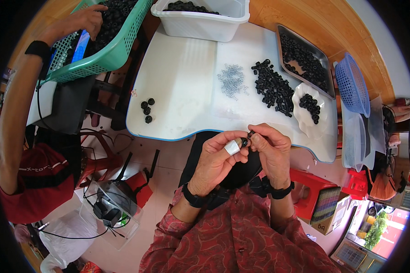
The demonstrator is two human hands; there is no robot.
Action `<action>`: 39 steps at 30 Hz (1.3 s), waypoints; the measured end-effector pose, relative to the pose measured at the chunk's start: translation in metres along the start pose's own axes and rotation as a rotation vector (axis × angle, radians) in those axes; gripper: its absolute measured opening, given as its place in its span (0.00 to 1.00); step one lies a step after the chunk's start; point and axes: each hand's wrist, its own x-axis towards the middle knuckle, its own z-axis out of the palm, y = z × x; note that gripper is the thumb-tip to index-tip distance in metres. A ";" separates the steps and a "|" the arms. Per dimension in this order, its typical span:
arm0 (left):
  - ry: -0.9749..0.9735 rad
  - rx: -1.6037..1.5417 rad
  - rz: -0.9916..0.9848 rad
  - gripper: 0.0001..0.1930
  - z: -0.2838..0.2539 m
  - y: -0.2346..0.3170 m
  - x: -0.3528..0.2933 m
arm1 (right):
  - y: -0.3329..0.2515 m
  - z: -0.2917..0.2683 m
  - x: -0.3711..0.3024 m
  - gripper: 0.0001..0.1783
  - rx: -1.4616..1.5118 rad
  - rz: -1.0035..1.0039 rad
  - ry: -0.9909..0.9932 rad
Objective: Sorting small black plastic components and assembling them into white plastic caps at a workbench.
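Note:
Both my hands meet just off the table's near edge. My left hand [221, 157], white tape round one finger, grips a small round black part [244, 142] with a hole in its end. Against it, my right hand [273, 144] pinches a small dark piece between thumb and forefinger; its shape is mostly hidden. Beyond my hands on the white table [177, 104] lie a heap of short black cylinders [272, 88] and a scatter of tiny clear pieces [233, 81]. Several round black parts sit on a scalloped white plate [300, 122]; a few more [146, 108] lie at the left.
A metal tray [306, 82] of black parts is at the far right, beside a blue basket [352, 84]. At the back stands a white tub [200, 28]. On the left, a co-worker's hand [87, 20] reaches into a green basket [111, 62] of black parts. Red stools [307, 193] stand below.

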 end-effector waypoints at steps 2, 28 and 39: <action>-0.007 -0.006 -0.005 0.13 0.001 0.000 0.000 | -0.001 0.000 -0.002 0.12 0.019 0.016 0.012; -0.048 -0.115 0.028 0.14 0.002 0.006 -0.012 | -0.007 0.019 -0.011 0.08 -0.078 -0.065 0.038; -0.023 -0.123 0.050 0.14 0.004 0.007 -0.015 | -0.006 0.025 -0.015 0.08 -0.155 -0.117 0.050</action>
